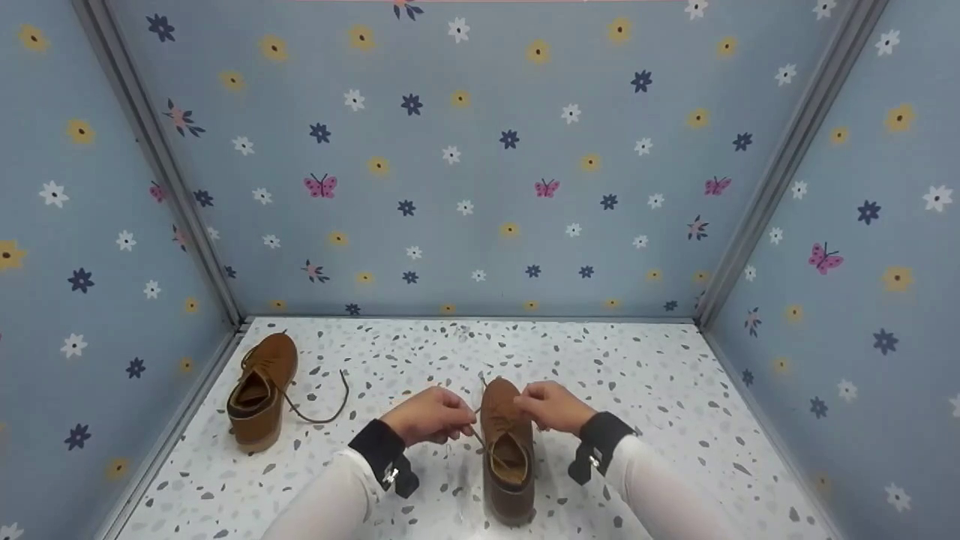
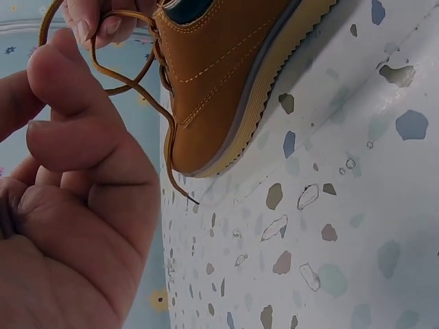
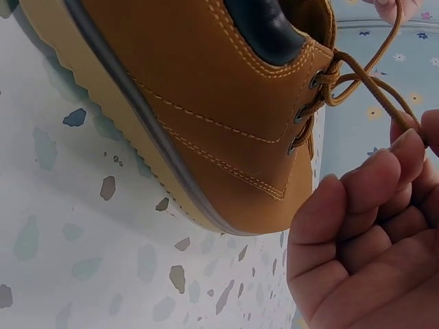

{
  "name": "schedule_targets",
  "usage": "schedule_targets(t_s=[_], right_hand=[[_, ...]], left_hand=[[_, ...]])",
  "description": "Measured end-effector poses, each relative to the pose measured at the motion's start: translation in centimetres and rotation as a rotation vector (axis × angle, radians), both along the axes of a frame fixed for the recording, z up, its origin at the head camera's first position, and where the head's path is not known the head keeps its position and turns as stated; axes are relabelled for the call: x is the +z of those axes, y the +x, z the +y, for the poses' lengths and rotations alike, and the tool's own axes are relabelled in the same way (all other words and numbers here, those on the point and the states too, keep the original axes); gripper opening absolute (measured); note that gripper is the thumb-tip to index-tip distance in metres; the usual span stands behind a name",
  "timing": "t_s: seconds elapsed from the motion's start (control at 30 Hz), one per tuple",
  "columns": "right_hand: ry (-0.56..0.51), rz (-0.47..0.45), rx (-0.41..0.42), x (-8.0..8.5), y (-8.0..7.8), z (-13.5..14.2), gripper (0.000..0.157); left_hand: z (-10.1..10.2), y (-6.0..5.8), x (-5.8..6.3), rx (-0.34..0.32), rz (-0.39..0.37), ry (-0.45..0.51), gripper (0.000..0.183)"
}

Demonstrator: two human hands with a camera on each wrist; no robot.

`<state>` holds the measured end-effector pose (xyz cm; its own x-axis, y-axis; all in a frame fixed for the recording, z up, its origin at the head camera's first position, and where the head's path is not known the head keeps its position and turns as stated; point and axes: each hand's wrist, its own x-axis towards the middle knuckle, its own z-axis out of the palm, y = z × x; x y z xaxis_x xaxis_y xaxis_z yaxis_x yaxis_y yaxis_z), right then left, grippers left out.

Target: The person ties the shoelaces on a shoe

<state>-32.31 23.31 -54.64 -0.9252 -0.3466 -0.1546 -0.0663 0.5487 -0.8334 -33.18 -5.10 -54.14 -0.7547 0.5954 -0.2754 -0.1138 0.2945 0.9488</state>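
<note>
A brown lace-up shoe (image 1: 510, 501) stands between the two hands, toe pointing away from me. To its left, my left hand (image 1: 435, 416) pinches a brown shoelace (image 2: 139, 89) between thumb and forefinger. At the other side of the toe, my right hand (image 1: 556, 407) pinches lace too, with strands running from the eyelets to its fingertips (image 3: 409, 145). The laces cross and loop above the shoe's opening. One loose lace end hangs beside the toe in the left wrist view. Both hands are held above the floor.
A second brown shoe (image 1: 274, 364) stands at the far left, its lace (image 1: 330, 420) trailing over the speckled white floor (image 1: 600, 360). Flower-patterned blue walls (image 1: 480, 187) close off the back and both sides. Black wrist straps (image 1: 379, 448) sit on both forearms.
</note>
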Motion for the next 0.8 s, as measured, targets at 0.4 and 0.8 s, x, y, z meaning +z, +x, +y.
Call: schedule_targets(t_s=[0.4,0.8], right_hand=[[0.029,0.038,0.018,0.1,-0.1,0.1,0.037],[0.038,0.071,0.027,0.7,0.1,0.1,0.036]], left_hand=[[1.8,0.9,-0.8,-0.023,-0.004,0.006,0.011],[3.8,1.7,-1.0,-0.021,0.188,-0.178,0.025]])
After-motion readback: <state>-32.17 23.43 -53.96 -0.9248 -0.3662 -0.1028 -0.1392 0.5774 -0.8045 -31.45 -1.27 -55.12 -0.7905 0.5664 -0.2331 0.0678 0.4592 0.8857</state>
